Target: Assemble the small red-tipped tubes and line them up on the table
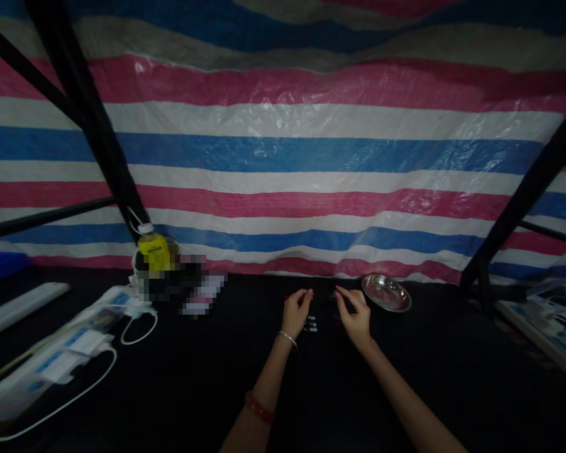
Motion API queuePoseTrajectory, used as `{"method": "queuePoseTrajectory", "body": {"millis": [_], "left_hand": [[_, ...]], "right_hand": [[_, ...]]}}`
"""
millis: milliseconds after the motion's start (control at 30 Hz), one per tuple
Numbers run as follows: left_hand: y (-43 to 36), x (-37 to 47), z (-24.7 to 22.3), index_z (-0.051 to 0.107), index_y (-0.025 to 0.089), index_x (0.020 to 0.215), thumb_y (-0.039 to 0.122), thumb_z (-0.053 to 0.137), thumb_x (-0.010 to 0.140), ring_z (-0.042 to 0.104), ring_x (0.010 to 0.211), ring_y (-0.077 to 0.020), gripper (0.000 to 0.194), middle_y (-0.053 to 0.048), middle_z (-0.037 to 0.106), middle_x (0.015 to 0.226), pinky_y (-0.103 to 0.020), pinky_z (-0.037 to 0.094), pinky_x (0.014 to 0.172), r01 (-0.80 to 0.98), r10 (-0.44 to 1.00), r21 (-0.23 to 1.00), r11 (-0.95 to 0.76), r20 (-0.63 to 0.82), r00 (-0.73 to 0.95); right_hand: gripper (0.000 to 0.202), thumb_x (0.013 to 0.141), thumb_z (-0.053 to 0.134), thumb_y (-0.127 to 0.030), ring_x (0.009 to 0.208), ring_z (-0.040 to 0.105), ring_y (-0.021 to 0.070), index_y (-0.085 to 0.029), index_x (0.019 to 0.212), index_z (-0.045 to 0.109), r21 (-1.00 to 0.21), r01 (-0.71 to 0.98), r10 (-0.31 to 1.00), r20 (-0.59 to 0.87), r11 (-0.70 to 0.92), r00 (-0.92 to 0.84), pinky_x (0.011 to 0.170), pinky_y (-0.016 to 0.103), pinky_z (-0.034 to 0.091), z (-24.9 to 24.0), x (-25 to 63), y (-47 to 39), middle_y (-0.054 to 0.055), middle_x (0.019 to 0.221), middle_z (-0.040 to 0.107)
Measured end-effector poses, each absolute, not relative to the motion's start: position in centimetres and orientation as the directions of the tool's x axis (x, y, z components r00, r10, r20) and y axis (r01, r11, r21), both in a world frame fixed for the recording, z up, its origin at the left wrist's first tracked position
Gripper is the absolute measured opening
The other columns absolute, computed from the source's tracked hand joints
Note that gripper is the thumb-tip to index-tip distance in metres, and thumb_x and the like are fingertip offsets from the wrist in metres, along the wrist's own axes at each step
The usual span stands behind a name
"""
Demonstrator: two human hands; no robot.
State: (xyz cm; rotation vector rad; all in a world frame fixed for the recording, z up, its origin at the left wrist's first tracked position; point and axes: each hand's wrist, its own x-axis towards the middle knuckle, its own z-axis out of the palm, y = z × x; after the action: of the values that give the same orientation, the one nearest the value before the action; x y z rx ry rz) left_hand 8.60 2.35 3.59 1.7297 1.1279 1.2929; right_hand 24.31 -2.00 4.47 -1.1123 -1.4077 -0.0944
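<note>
My left hand (296,313) is just left of centre over the black table, thumb and fingertips drawn together in a pinch. Whatever is between those fingertips, if anything, is too small and dark to make out. To its right, my right hand (356,316) has thumb and forefinger close together beside a faint dark shape that blends into the table. Between the hands lie several small dark pieces with white markings (310,324). A bit of red shows beside each hand, too dim to name. A shiny round metal dish (387,293) stands just beyond my right hand.
Power strips (70,352) with white cables run along the left side. A yellow-filled bottle (155,248) stands at the back left near a blurred-out patch. Black frame posts (523,195) rise at both sides before a striped tarp (311,154). More cables lie far right.
</note>
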Motion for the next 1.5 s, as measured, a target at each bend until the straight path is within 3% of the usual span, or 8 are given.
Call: {"method": "queuePoseTrajectory", "body": {"millis": [167,267,433,600,933,1500], "left_hand": [[2.2,7.0,4.0,0.066,0.021,0.093,0.046,0.054,0.079,0.06,0.079,-0.0161,0.031,-0.004,0.067,0.085,-0.027,0.045,0.074,0.359,0.855,0.786,-0.504,0.395,0.337],[2.6,5.7,4.2,0.068,0.021,0.091,0.043,0.063,0.073,0.06,0.079,-0.017,0.029,-0.004,0.067,0.084,-0.027,0.045,0.074,0.399,0.819,0.731,-0.554,0.393,0.419],[3.9,4.0,4.2,0.072,0.019,0.081,0.039,0.063,0.074,0.061,0.073,-0.0169,0.022,-0.004,0.068,0.077,-0.027,0.044,0.069,0.411,0.836,0.751,-0.516,0.337,0.434],[4.7,2.3,3.9,0.072,0.022,0.084,0.038,0.064,0.074,0.061,0.083,-0.0186,0.02,-0.004,0.071,0.085,-0.029,0.045,0.077,0.405,0.826,0.749,-0.524,0.333,0.454],[5.2,0.1,3.0,0.072,0.03,0.087,0.031,0.061,0.077,0.056,0.09,-0.0195,0.015,-0.002,0.067,0.091,-0.033,0.042,0.082,0.568,0.795,0.559,-0.604,0.375,0.477],[6.3,-0.7,1.5,0.072,0.021,0.082,0.03,0.063,0.074,0.058,0.085,-0.0177,0.015,-0.006,0.063,0.087,-0.032,0.045,0.081,0.452,0.823,0.697,-0.556,0.384,0.418]], "right_hand": [[0.021,0.084,0.053,-0.028,0.077,0.057,0.0183,-0.021,0.098,0.068,-0.564,0.623,0.557,0.796,0.542,0.236,0.07,0.034,0.048,6.5,23.1,-1.4,0.006,0.081,0.065],[0.022,0.084,0.053,-0.031,0.074,0.057,0.0176,-0.021,0.096,0.068,-0.622,0.578,0.589,0.759,0.528,0.277,0.068,0.032,0.048,6.4,22.4,-1.0,0.006,0.081,0.064],[0.022,0.082,0.055,-0.033,0.072,0.058,0.017,-0.019,0.095,0.067,-0.718,0.491,0.651,0.679,0.494,0.339,0.064,0.03,0.048,4.8,22.0,-0.5,0.006,0.08,0.064],[0.021,0.078,0.06,-0.038,0.078,0.06,0.0192,-0.021,0.086,0.069,-0.754,0.463,0.729,0.624,0.466,0.282,0.071,0.034,0.049,2.5,22.9,-0.5,0.006,0.081,0.066],[0.022,0.074,0.064,-0.043,0.079,0.06,0.0196,-0.024,0.083,0.072,-0.792,0.457,0.825,0.531,0.404,0.191,0.075,0.037,0.05,0.4,22.8,-0.4,0.005,0.081,0.066],[0.015,0.077,0.062,-0.033,0.08,0.059,0.0189,-0.023,0.085,0.071,-0.718,0.564,0.854,0.519,0.407,0.044,0.075,0.035,0.049,-0.4,22.8,-0.2,0.005,0.082,0.067]]}}
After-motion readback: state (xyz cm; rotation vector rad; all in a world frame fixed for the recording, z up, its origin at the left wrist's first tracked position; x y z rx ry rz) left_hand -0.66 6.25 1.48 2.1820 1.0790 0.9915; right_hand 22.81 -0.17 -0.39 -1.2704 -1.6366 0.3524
